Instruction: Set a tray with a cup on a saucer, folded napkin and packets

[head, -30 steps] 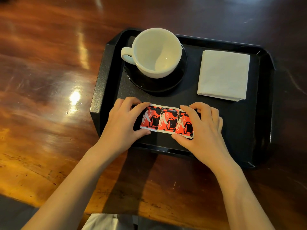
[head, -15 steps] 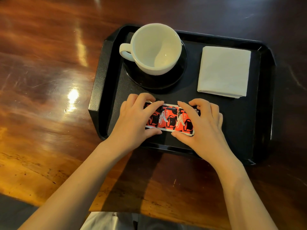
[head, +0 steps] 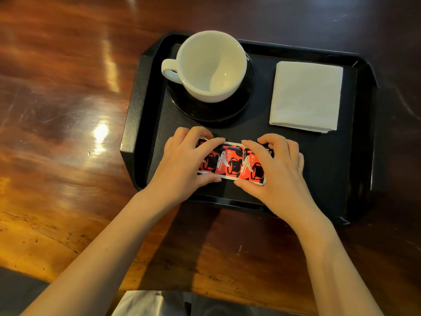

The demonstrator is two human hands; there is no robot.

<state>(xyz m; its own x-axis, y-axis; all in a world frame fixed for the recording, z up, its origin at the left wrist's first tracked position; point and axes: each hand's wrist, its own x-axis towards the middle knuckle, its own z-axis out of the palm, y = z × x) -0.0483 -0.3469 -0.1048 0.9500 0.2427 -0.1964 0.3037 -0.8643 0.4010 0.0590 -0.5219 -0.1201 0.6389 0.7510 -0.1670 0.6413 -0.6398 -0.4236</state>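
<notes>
A black tray (head: 355, 156) lies on the wooden table. At its back left a white cup (head: 211, 65) stands on a black saucer (head: 241, 106). A folded white napkin (head: 306, 95) lies at the back right. Three red and black packets (head: 231, 163) lie side by side near the tray's front edge. My left hand (head: 184, 163) pinches the row's left end between fingers and thumb. My right hand (head: 278, 167) pinches the right end the same way. Both hands cover parts of the outer packets.
The glossy wooden table (head: 63, 124) stretches to the left and front of the tray. A pale cloth (head: 145, 303) shows at the bottom edge, below the table's near edge.
Both hands have slid the packet row slightly away from me, toward the saucer, and closed in, so the left hand now covers more of the left packet.
</notes>
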